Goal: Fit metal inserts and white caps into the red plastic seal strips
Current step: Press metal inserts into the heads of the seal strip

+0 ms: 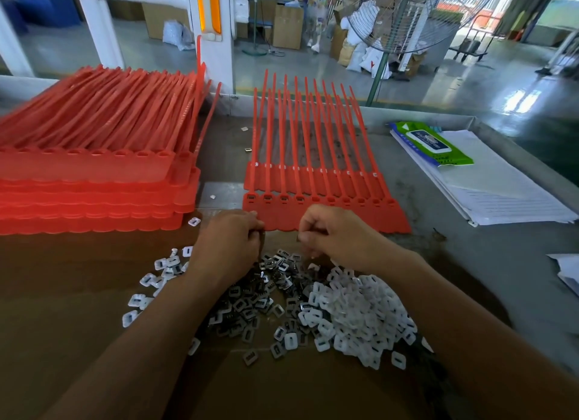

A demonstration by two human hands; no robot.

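Note:
A row of joined red seal strips (326, 214) lies flat ahead of me, on top of a second row whose heads carry white caps. A heap of white caps (366, 313) and dark metal inserts (250, 300) lies on brown cardboard in front of me. My left hand (228, 244) hovers over the heap with fingers curled, pinching something small that I cannot make out. My right hand (332, 234) is just beside the near edge of the red strips, fingers curled round a small dark piece.
A tall stack of red seal strips (94, 175) stands at the left. A green wet-wipe pack (432, 144) lies on white papers (501, 194) at the right. Loose caps (194, 221) lie scattered on the cardboard (78, 294). A metal table edge runs behind.

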